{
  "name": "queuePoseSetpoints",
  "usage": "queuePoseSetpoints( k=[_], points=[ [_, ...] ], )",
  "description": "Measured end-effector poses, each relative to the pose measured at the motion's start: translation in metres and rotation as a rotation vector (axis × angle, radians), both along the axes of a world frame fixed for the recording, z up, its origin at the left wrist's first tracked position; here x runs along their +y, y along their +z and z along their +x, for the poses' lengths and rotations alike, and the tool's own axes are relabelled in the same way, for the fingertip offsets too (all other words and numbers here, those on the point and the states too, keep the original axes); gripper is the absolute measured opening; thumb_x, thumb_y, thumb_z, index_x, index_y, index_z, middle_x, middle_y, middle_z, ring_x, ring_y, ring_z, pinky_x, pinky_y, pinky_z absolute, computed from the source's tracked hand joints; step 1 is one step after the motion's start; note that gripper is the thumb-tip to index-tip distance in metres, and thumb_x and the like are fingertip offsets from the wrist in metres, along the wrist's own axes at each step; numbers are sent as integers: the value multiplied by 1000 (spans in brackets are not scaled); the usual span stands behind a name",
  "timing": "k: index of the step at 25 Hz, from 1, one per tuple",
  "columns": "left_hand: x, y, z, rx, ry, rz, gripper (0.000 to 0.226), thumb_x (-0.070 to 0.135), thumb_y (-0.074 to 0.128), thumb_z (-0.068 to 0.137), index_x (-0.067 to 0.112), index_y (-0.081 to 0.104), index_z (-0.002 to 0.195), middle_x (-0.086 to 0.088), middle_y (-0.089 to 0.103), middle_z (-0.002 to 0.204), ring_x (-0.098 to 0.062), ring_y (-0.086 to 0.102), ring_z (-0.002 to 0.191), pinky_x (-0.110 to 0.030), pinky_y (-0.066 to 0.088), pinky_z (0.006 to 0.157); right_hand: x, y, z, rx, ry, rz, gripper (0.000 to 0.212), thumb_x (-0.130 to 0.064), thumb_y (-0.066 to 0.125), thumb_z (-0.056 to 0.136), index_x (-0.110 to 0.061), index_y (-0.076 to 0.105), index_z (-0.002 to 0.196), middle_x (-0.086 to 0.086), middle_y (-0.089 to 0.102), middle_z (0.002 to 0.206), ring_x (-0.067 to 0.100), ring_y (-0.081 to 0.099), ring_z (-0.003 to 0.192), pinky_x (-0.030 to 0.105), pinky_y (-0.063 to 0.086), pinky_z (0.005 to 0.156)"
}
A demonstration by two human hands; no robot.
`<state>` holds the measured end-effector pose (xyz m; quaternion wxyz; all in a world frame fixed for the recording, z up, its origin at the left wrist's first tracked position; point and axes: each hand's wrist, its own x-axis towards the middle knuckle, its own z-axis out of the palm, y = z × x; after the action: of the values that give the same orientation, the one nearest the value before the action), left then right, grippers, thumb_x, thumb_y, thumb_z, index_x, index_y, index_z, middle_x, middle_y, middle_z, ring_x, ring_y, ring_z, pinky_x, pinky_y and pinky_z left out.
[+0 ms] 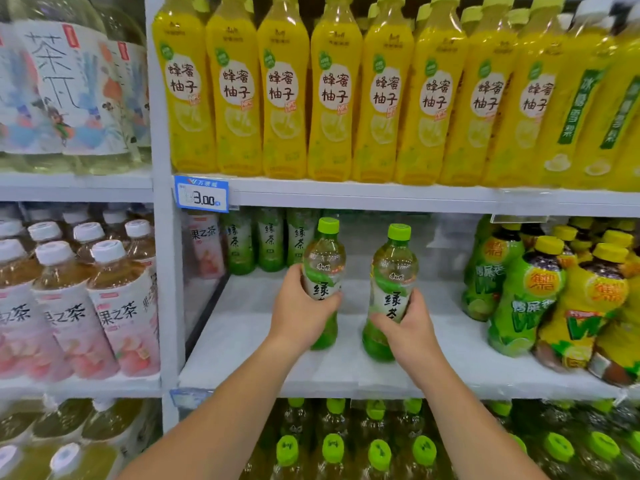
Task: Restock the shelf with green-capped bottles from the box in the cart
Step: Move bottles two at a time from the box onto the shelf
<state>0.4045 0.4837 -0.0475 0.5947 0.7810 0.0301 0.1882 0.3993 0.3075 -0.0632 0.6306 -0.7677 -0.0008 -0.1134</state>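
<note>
Head cam: each of the hands is wrapped round a green-capped bottle, left hand (301,310) on the left bottle (323,258), right hand (408,327) on the right bottle (393,268). Both are upright, apart, low over the white shelf (242,341). More green tea bottles (270,244) stand beyond the left hand.

Note lime-green caps (328,225) and green-and-white labels (393,301) on your green tea bottles (323,258), a white shelf (346,374), and yellow honey-pomelo bottles (332,98).
</note>
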Motion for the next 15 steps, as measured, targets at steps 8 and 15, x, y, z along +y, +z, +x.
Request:
queuePoseSetpoints(
  k=[8,15],
  points=[
    [24,-43,2,10,-180,139,69,33,89,68,39,53,126,14,60,119,-2,61,105,-25,55,89,-13,-26,-2,-71,98,-187,56,-24,80,82,-35,45,124,-15,61,114,3,60,106,28,50,89],
    [15,-48,31,21,-129,177,57,21,91,69,27,55,114,14,67,104,-6,67,97,-27,55,86,-15,-23,31,-79,30,-342,48,-22,83,79,-30,48,113,-12,63,104,4,60,91,18,46,72]
  ],
)
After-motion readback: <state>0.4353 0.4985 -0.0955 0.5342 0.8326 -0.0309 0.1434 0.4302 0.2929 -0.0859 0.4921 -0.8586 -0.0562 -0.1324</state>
